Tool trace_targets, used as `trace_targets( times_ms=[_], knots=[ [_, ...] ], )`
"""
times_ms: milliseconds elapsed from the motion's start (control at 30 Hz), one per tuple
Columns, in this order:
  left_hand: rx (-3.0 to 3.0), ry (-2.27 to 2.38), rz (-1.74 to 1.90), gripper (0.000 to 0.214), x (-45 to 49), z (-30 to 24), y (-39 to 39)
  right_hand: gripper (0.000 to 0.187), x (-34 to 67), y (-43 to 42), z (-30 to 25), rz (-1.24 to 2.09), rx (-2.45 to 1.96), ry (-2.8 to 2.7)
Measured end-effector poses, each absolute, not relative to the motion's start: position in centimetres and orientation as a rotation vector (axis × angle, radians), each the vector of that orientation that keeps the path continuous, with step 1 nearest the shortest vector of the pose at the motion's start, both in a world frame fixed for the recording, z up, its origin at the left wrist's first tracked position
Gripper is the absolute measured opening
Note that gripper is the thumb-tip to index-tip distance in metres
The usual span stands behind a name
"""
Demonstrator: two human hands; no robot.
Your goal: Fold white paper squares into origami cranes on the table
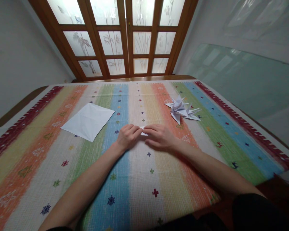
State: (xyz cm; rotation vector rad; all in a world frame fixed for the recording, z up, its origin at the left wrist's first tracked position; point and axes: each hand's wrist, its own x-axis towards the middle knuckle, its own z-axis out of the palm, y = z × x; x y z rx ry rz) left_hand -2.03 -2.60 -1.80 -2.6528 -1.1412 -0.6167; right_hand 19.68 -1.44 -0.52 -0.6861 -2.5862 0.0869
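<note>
A small piece of folded white paper [143, 131] shows between my fingertips in the middle of the table. My left hand [129, 136] is closed on its left side, fingers curled. From the right, my right hand [159, 136] pinches the same paper with thumb and fingers. Most of the paper is hidden by my hands, so its folded shape cannot be made out. To the left lies a flat white square sheet [89, 121] with faint creases. A cluster of folded paper cranes [181, 109] sits to the right, beyond my right hand.
A striped, patterned tablecloth [144, 179] covers the table. Wooden doors [127, 38] with frosted panes stand past its far edge. A pale glass panel [243, 83] is along the right side, and a white wall [16, 48] on the left.
</note>
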Motion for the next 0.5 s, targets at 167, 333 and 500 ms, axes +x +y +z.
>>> trace_targets(
  times_ms=[167,333,500],
  knots=[
    [-2.723,-0.992,-0.328,0.031,-2.2,-1.6,-2.3,0.029,19.7,-1.8,-2.2,-0.114,-0.733,-2.659],
    [-2.834,-0.929,-0.259,0.027,-3.2,-1.6,-2.7,0.028,19.7,-2.3,-3.1,-0.207,-0.735,-2.688],
    [-2.888,-1.017,-0.43,0.032,-3.7,-1.7,-3.5,0.026,19.7,-3.5,-3.1,-0.058,-0.873,-2.618]
  ],
)
